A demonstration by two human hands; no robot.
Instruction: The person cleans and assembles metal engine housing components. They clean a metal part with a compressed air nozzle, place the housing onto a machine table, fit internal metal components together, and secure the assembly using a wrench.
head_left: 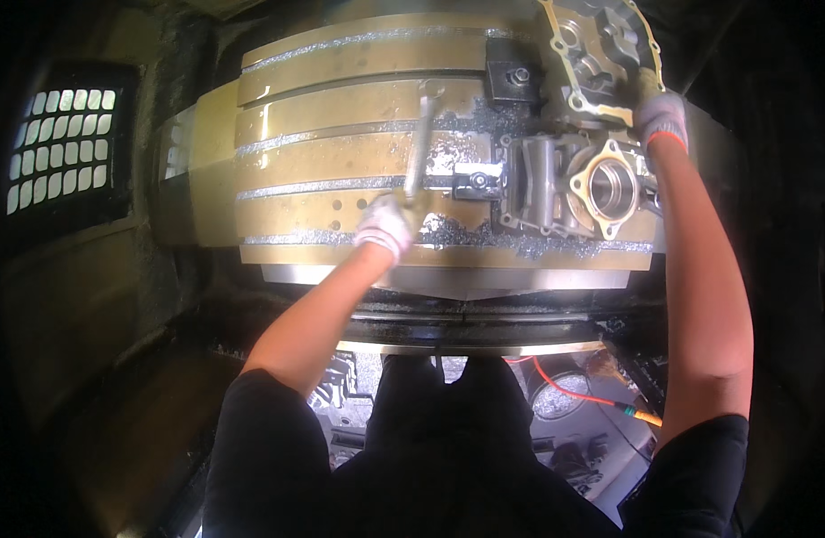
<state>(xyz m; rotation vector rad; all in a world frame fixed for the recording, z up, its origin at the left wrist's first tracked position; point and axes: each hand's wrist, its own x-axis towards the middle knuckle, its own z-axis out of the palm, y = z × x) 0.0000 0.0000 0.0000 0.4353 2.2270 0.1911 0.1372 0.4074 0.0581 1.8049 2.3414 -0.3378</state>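
Observation:
My left hand (pixel 387 220), in a white work glove, is closed round the lower end of a wrench (pixel 423 134). The wrench points away from me over a slotted metal machine table (pixel 341 157), its far end blurred. My gloved right hand (pixel 661 117) grips the right edge of an upper metal casting (pixel 596 67) with a pale machined rim. Its fingertips are partly hidden. Nearer to me, a second casting (pixel 542 184) with a round flanged bore sits on the table. A dark clamp block with a bolt (pixel 478 181) stands against its left side.
Another black clamp block (pixel 513 81) is fixed farther back. Metal chips (pixel 470 233) lie along the slots and around the castings. Dark machine walls enclose both sides, with a slotted window (pixel 63 143) at left. Below, a red hose (pixel 560 386) runs past a round container (pixel 560 399).

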